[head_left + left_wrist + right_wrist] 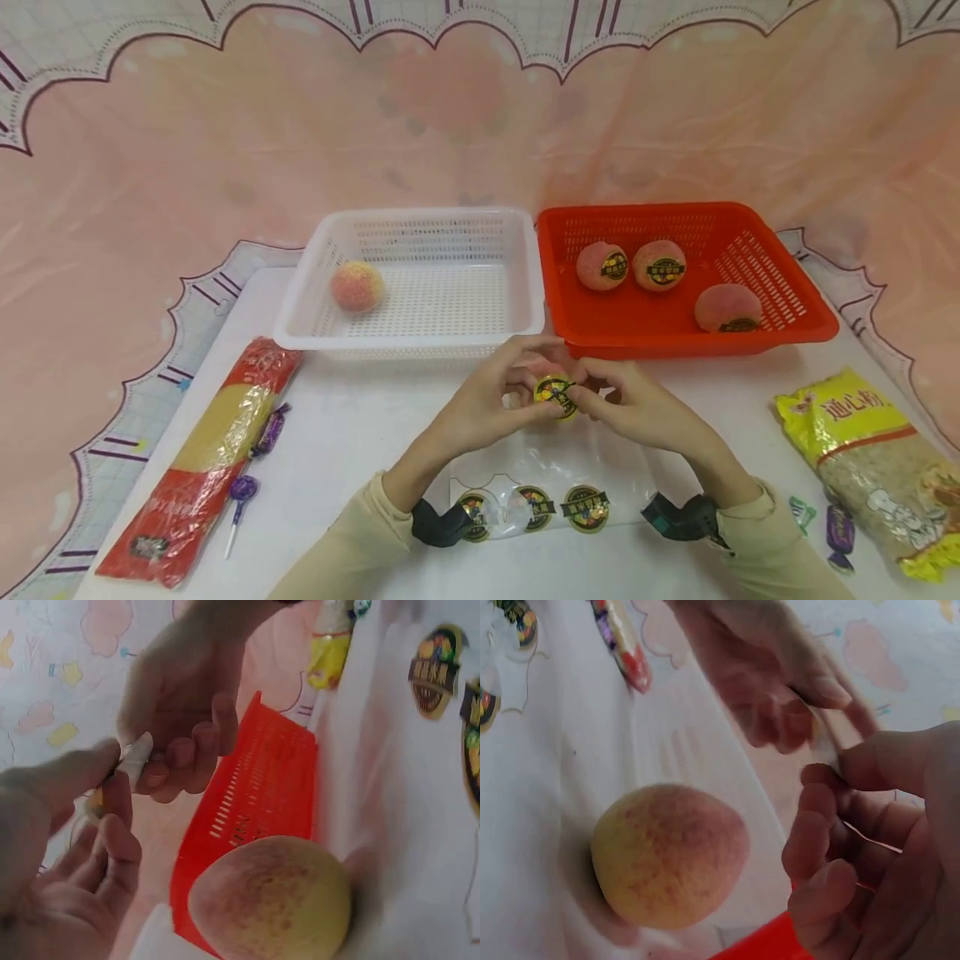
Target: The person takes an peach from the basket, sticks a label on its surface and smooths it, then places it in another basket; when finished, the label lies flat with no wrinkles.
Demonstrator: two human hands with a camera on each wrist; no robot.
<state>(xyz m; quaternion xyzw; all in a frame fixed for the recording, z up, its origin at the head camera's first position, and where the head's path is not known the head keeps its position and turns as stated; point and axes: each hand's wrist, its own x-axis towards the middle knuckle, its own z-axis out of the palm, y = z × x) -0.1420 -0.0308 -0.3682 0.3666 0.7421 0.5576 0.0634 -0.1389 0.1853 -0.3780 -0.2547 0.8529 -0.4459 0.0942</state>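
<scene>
A round black-and-gold sticker (555, 396) is held upright between both hands, above the table. The left hand (483, 404) pinches it at its left side between thumb and fingers. At its right edge, the thumb and fingertips of the right hand (633, 404) pinch it too. Edge-on, the sticker's pale side (825, 742) shows in the right wrist view. Behind the hands a pink and yellow peach (274, 900) sits on the table, mostly hidden in the head view. A clear sheet with several like stickers (587, 508) lies below the hands.
At the back stand a white basket (408, 342) with one peach (357, 287) and a red basket (697, 346) with stickered peaches (660, 265). Left lie a red-yellow packet (217, 450), a purple candy (270, 429) and a lollipop (243, 489). A yellow pasta bag (877, 467) lies right.
</scene>
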